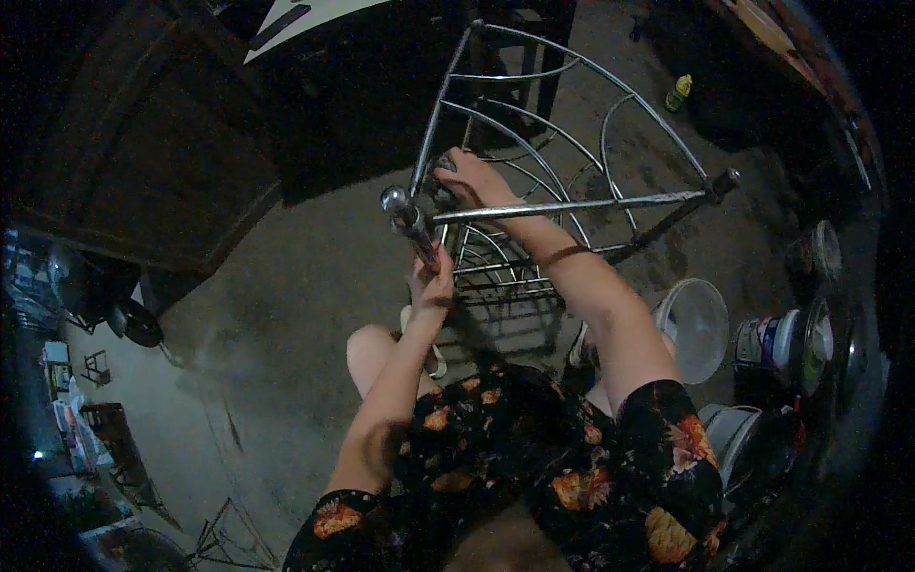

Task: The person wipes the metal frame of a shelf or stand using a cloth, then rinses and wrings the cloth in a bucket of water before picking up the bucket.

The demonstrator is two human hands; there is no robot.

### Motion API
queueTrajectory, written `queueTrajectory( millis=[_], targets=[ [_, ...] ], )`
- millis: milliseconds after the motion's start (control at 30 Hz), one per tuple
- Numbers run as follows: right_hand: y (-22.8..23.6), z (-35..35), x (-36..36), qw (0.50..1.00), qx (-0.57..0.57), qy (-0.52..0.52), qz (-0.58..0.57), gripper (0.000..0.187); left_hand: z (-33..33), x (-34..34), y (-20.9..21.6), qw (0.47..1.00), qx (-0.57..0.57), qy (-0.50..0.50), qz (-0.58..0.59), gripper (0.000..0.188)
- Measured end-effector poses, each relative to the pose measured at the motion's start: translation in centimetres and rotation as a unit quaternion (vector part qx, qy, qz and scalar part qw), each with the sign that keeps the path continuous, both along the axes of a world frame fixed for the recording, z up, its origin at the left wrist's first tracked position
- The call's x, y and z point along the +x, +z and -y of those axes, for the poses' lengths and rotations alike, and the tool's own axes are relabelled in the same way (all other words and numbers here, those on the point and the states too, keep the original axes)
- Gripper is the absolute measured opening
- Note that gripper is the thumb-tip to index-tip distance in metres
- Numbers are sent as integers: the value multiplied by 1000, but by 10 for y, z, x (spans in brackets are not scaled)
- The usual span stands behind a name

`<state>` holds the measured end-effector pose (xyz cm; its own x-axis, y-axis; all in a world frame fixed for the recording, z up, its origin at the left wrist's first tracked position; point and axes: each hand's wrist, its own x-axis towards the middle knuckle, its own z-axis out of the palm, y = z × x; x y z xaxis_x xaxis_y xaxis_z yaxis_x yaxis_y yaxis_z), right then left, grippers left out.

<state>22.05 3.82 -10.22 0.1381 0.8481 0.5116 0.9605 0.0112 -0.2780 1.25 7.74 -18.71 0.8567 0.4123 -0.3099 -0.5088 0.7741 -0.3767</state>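
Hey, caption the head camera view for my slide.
Left hand gripping one corner of a shiny tubular metal rack, right hand reaching into its frame.

Silver on the rack [572, 206]; orange-flowered black on the clothing [534, 453] below it; yellow-green on the bottle [678, 94] beyond it; grey on the floor [286, 276].

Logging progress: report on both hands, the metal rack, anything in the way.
Left hand gripping metal rack at corner post. Right hand at side bar, grip unclear. Pale bucket right, not blocking.
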Motion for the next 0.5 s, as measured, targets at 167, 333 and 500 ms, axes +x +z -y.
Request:
queueTrajectory(
  millis=[167, 333, 500],
  targets=[
    [4, -19, 2, 998, -21, 55, 3, 38, -5, -12, -28, 781, 517, 75, -343, 15],
    [23, -28, 19, 985, 35, -97, -140, 42, 4, -9, -22, 479, 729, 122, -474, 14],
    [30, -48, 106, 952, -48, -270, -135, 50, 13, -2, -12, 659, 611, 116, -422, 23]
  ],
)
